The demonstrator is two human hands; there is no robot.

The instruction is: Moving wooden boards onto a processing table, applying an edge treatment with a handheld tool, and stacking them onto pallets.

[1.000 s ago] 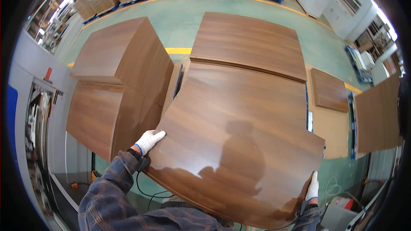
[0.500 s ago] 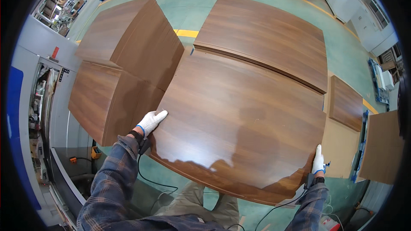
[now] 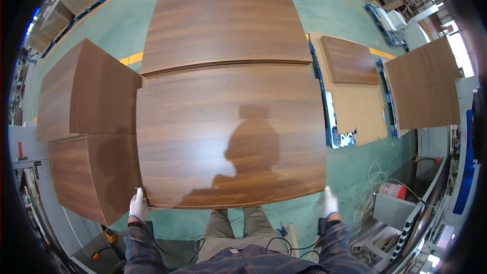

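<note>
A wide brown board (image 3: 193,127) is seen lying flat in the middle, bordered on the left by stacked boards (image 3: 109,165). The left hand (image 3: 137,206) is held at its near left corner, the right hand (image 3: 329,204), blurred, just beside the near right one; whether it is gripped, or how far the fingers are opened, cannot be told

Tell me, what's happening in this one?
A person stands at a large wood-grain panel. The white-gloved left grip is at its near left corner; the right grip, blurred, is by the near right corner, contact unclear. Another wood-grain panel lies just beyond, and brown stacks stand to the left.
</note>
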